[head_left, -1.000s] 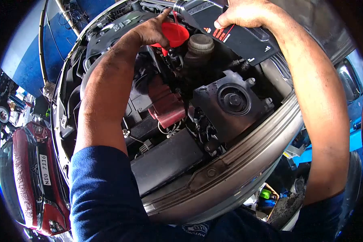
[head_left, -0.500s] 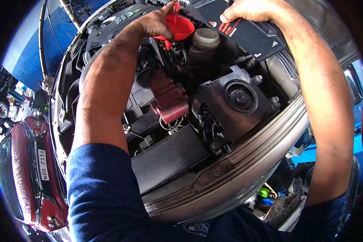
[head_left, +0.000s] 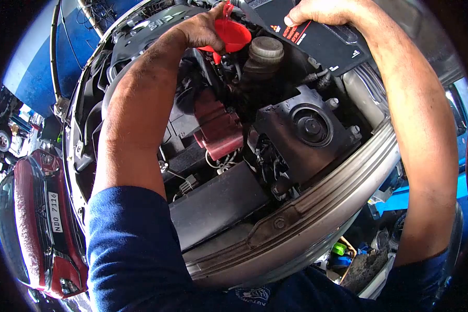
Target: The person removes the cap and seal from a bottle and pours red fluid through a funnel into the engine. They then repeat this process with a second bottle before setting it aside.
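Observation:
My left hand (head_left: 202,32) is closed around the near side of a red funnel (head_left: 237,37). The funnel's narrow stem points down among the engine hoses. A black fluid bottle (head_left: 325,49) with orange and white print lies tipped on its side, its neck over the funnel. Red fluid (head_left: 227,10) runs from the neck into the bowl. My right hand (head_left: 327,11) grips the bottle from above, thumb on the label side; its other fingers are hidden behind. A capped reservoir (head_left: 265,49) stands just right of the funnel.
Below my hands are a dark red battery-terminal cover (head_left: 218,127), a black bracketed housing (head_left: 307,125) and a long black box (head_left: 221,205). The silver fender edge (head_left: 307,218) curves along the near side. A red car (head_left: 39,223) stands at the left.
The bottle has shifted slightly, its label end a little to the right, and the red stream shows more broadly. My left hand and the funnel have stayed nearly still.

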Tool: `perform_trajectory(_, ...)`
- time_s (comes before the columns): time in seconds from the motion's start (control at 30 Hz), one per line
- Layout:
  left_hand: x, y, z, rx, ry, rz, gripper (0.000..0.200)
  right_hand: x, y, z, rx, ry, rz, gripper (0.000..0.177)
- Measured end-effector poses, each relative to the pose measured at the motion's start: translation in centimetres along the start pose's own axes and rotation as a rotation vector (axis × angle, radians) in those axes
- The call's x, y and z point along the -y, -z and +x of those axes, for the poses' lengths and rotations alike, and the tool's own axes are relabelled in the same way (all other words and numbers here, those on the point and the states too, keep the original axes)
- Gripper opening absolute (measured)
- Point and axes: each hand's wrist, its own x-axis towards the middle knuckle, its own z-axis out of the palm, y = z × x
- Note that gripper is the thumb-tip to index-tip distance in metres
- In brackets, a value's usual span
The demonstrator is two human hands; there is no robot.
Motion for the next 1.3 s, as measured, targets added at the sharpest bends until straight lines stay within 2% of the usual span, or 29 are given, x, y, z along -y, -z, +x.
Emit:
perform_trajectory(0.13,1.6,-1.0,0.9,-0.113,-0.059,0.122,0.148,0.5,0.5,-0.4,0.037,-0.027,0.008,0.065)
perform_trajectory(0.23,1.3,-0.7,0.7,-0.094,-0.053,0.070,0.153,0.5,0.6,-0.5,0.042,-0.039,0.019,0.064)
perform_trajectory(0.3,0.8,-0.5,0.8,-0.012,0.038,0.123,0.152,0.5,0.7,-0.5,0.053,-0.035,0.019,0.062)
perform_trajectory(0.43,0.9,-0.3,0.6,0.048,0.096,0.055,0.152,0.4,0.5,-0.5,0.069,-0.036,0.065,0.060)
perform_trajectory(0.5,1.3,-0.6,0.3,-0.077,-0.079,0.002,0.151,0.3,0.4,-0.4,0.058,-0.037,0.056,0.061)
perform_trajectory(0.53,1.4,-0.6,0.4,-0.078,-0.078,0.002,0.151,0.3,0.4,-0.4,0.058,-0.035,0.056,0.061)
perform_trajectory(0.6,2.0,-0.9,0.8,-0.163,-0.196,0.040,0.149,0.3,0.3,-0.2,0.042,-0.037,0.028,0.063)
perform_trajectory(0.73,1.2,-0.6,0.3,-0.133,-0.116,0.020,0.147,0.2,0.3,-0.2,0.041,-0.034,0.021,0.065)
perform_trajectory(0.8,0.5,-0.3,0.0,-0.052,-0.051,-0.049,0.146,0.2,0.2,-0.2,0.042,-0.027,0.020,0.065)
perform_trajectory(0.9,-1.1,1.1,-1.4,0.017,-0.097,-0.109,0.146,0.1,0.1,0.0,0.040,-0.016,0.032,0.065)
perform_trajectory(1.03,0.5,-0.1,-0.3,-0.087,-0.105,-0.037,0.145,0.0,0.2,-0.2,0.066,0.023,0.050,0.064)
perform_trajectory(1.1,0.0,0.1,-0.7,0.036,-0.017,-0.200,0.145,0.2,-0.3,-0.1,-0.002,-0.021,0.011,0.063)
perform_trajectory(1.23,0.3,-0.1,-0.4,-0.024,-0.042,-0.105,0.144,0.2,0.0,-0.1,0.036,-0.033,0.039,0.063)
perform_trajectory(1.3,2.2,-0.7,1.3,-0.030,-0.154,0.022,0.146,0.1,0.2,-0.1,0.081,-0.022,0.048,0.064)
